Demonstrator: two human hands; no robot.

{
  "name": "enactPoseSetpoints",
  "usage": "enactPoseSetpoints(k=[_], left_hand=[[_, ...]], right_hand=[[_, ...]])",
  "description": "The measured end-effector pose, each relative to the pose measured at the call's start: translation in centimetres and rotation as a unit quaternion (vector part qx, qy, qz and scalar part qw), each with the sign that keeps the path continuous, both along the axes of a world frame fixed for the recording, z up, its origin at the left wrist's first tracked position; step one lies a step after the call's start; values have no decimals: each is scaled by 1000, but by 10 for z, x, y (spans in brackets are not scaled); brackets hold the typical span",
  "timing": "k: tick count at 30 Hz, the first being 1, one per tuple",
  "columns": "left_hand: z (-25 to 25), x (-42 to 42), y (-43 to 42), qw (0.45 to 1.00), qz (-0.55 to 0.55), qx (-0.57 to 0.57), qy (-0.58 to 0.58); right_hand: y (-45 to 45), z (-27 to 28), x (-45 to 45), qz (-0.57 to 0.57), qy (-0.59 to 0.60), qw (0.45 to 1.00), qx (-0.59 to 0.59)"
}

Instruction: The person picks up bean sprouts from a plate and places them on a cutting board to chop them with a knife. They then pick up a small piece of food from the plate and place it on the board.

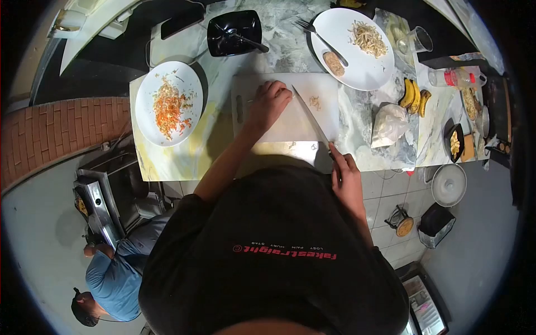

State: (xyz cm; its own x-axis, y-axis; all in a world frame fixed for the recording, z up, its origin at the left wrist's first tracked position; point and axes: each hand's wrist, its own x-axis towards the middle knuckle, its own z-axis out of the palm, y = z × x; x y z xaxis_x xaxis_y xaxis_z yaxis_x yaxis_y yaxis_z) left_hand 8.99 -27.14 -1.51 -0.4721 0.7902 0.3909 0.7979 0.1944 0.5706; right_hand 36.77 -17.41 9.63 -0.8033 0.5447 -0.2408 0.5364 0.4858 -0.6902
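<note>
A white cutting board [301, 128] lies flat on the marble-patterned table. My left hand [269, 106] rests on it with curled fingers; whatever is under the fingertips is hidden. My right hand [347, 177] grips a long kitchen knife [312, 118] by its handle. The blade slants across the board, its tip close to my left fingertips. Just right of the blade sits a small pile of pale chopped bits [315, 103]. To the left, a white plate [143, 114] holds shredded orange and pale vegetables.
At the back stand a black bowl [220, 28] with a spoon and a white plate [357, 75] with bean sprouts, a brown patty and a fork. Bananas [412, 96], a plastic bag [389, 125], a glass [417, 40] and a bottle [449, 78] are rightward. A person [114, 279] is lower left.
</note>
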Motion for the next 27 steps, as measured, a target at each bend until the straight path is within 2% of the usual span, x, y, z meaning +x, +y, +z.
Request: enactPoseSetpoints(k=[5,27], left_hand=[[-5,-1,2,999,-12,-19,34],[4,-6,4,998,-28,-38,35]], right_hand=[[-2,-4,3,4,-10,1000,7],[-4,1,4,11,-34,999,4]])
